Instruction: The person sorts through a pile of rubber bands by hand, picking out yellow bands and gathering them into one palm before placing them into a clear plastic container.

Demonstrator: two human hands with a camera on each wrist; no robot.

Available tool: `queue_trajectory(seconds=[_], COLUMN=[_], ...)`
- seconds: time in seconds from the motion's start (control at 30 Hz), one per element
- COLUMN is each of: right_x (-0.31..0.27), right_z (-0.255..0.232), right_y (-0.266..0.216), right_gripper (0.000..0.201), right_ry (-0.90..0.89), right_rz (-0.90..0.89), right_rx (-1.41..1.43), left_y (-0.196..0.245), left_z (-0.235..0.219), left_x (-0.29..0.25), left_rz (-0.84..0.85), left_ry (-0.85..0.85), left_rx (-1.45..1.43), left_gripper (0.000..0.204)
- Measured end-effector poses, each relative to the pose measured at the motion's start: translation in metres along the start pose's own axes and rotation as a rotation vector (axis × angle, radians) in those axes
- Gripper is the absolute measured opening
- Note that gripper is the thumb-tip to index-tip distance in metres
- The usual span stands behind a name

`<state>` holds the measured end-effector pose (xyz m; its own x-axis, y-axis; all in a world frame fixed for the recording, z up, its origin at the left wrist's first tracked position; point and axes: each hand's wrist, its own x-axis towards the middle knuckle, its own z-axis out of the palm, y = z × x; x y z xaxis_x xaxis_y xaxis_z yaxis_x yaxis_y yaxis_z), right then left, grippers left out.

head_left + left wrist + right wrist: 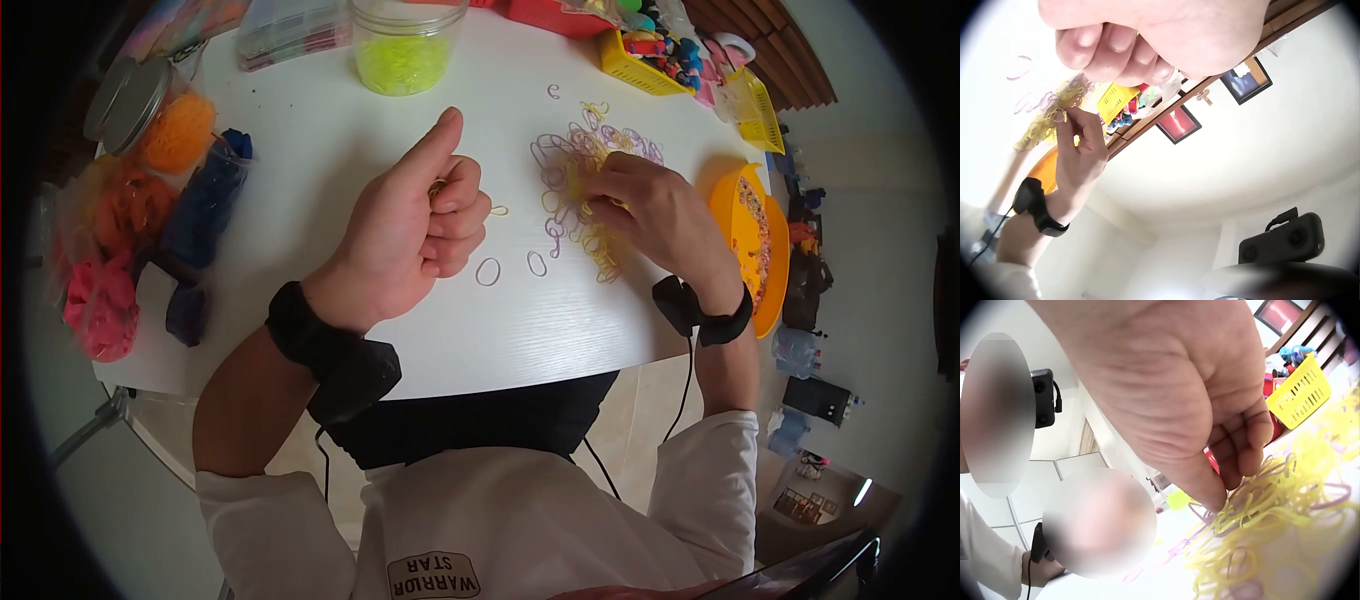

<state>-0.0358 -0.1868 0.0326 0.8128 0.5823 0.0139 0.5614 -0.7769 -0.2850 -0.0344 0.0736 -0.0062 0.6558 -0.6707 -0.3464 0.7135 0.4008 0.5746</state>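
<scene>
A loose pile of yellow and purple rubber bands (575, 185) lies on the white table. My right hand (650, 205) reaches into its near right side, thumb and forefinger pinching bands at the tips. In the right wrist view the thumb of the right hand (1204, 425) is down among the tangled bands (1260, 506). My left hand (415, 215) is held left of the pile, thumb up and fingers curled into the palm. A bit of yellow band shows inside its curl; the rest is hidden by the fingers. Two single purple bands, one of them a loose ring (488, 271), lie between the hands.
A clear jar of neon-yellow bands (405, 60) stands at the back. Bags of coloured material, one pink (100, 310), crowd the left side. An orange bowl of beads (735, 225) sits on the right, and a yellow basket (635, 72) at the back right.
</scene>
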Motion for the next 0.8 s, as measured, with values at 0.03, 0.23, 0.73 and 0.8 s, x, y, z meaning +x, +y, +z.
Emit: queue_trajectory(seconds=[0.03,0.23,0.73,0.8], right_x=[0.000,-0.007,0.021,0.023], right_z=[-0.002,-0.015,-0.006,-0.003], right_y=[0.001,-0.002,-0.056,-0.057], right_gripper=[0.010,0.010,0.018,0.019], right_ry=[0.002,-0.009,0.047,0.053], right_rz=[0.008,0.122,-0.226,-0.208], right_rx=[0.009,0.062,0.341,0.369], left_y=[0.000,-0.004,-0.023,-0.020], left_z=[0.000,-0.004,0.002,0.003], left_x=[0.001,0.003,0.003,0.003], left_rz=[-0.002,-0.016,-0.158,-0.165], left_ry=[0.003,-0.044,-0.131,-0.114], left_rx=[0.000,-0.034,-0.001,0.003], left_gripper=[0.057,0.052,0.042,0.044])
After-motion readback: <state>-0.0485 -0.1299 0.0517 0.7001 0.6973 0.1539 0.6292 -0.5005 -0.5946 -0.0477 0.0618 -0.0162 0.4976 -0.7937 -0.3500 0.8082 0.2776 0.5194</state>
